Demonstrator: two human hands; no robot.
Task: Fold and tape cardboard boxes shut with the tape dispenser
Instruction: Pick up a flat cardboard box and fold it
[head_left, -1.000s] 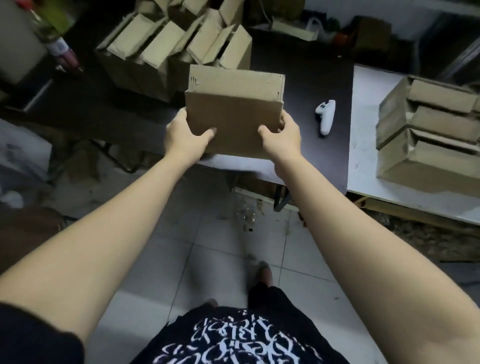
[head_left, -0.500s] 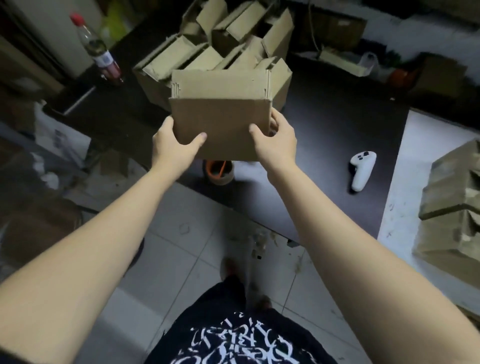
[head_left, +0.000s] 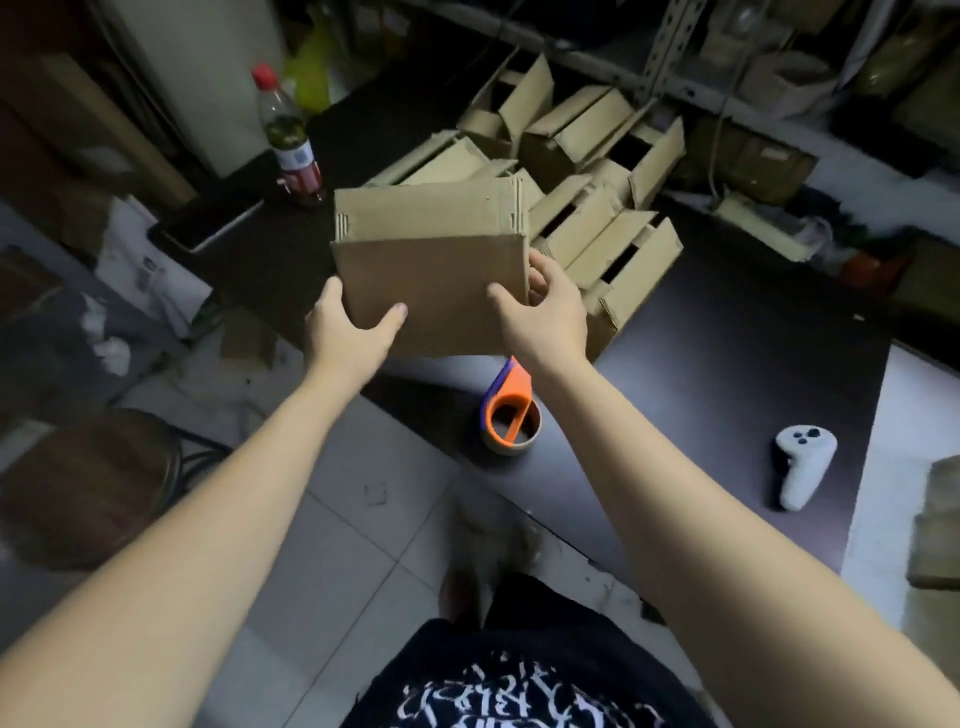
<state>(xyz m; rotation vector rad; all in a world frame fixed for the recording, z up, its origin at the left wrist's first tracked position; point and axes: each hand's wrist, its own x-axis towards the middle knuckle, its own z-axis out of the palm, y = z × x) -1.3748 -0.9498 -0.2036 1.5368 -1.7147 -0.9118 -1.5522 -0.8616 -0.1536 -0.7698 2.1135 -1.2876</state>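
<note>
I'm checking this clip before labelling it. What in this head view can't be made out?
Head view only:
the held box: far side faces away; taped or not, cannot tell.
the left hand and right hand: fingers behind the box are hidden.
the tape dispenser: far tip hidden by the right wrist.
the stacked boxes at right: cut off by the frame edge, blurred.
the bottle: label too small to read.

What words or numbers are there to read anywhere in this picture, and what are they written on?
On the black shirt: white lettering, too stylised and cut off to read.
On the bottle label: print too blurred to read.
On the cardboard box: no writing shows.
</note>
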